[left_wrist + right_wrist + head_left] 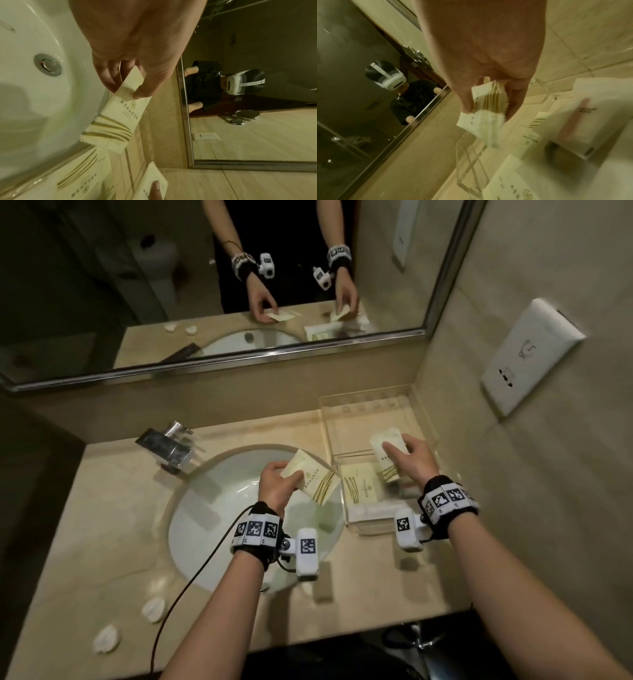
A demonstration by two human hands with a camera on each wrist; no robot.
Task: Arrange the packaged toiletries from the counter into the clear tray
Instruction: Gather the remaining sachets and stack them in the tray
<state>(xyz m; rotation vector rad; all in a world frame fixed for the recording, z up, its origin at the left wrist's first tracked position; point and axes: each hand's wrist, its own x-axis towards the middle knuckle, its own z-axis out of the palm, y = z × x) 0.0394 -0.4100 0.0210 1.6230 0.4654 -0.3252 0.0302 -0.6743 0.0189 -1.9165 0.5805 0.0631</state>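
My left hand (278,479) pinches a cream sachet with gold stripes (315,482) by its end and holds it above the right rim of the basin. The left wrist view shows thumb and fingers (145,86) clamped on the sachet (118,119). My right hand (412,457) grips a second cream sachet (387,455) over the clear tray (359,405), which stands on the counter at the right. The right wrist view shows this sachet (485,115) pinched in the fingers. Another sachet (361,486) lies flat in the tray's near compartment.
A white basin (212,515) is set into the beige counter, with a chrome tap (168,445) behind it. Two small white round items (152,609) lie at the counter's front left. A mirror runs along the back wall. A white socket plate (527,354) is on the right wall.
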